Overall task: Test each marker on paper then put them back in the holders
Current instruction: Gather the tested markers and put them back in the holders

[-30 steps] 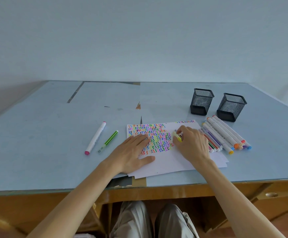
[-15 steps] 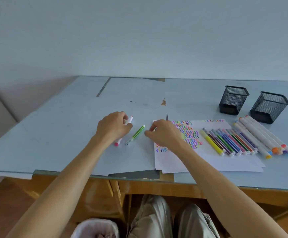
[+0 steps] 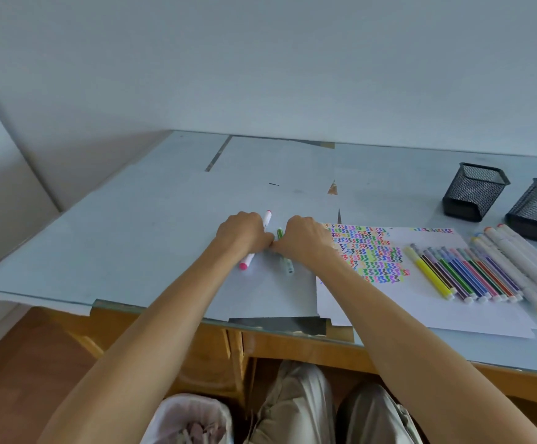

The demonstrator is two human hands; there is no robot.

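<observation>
Left of the scribbled paper (image 3: 420, 283), mid-desk: left hand (image 3: 241, 233) curled over the white pink-tipped marker (image 3: 247, 261), right hand (image 3: 305, 238) curled over the green marker (image 3: 284, 261); knuckles touching, fingertips hidden. Other markers (image 3: 472, 277) rowed on the paper toward the right edge, two mesh holders (image 3: 475, 190) behind. No legible print.

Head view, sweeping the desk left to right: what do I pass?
Pink-tipped white marker → left hand → green marker → right hand → scribbled paper → row of thin markers → thick white markers, with two empty mesh holders behind them.
</observation>
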